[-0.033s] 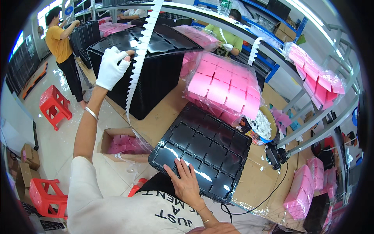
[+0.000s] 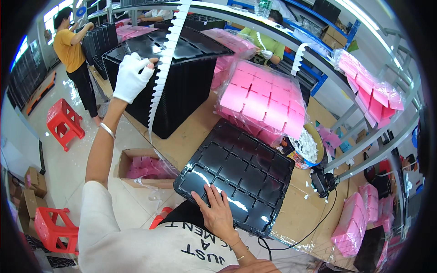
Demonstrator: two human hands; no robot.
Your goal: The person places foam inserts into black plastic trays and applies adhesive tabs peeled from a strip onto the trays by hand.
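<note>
A: In the head view, where to look for the black tray [image 2: 236, 175]?
B: On the table [image 2: 302, 211], just beside the pink bundle [image 2: 264, 93]. Under the bare right hand [image 2: 214, 210], with fingers slightly spread and lying flat, gripping nothing.
A: And at the gloved left hand [image 2: 135, 77]?
B: With thumb and forefinger close together, right by the edge of the white toothed strip [image 2: 168, 51]. Cannot tell whether pinching or merely near.
A: In hand now?
B: Probably taking from the strip while steadying the tray.
A: And next?
B: Likely calls for a sure pinch.
</note>
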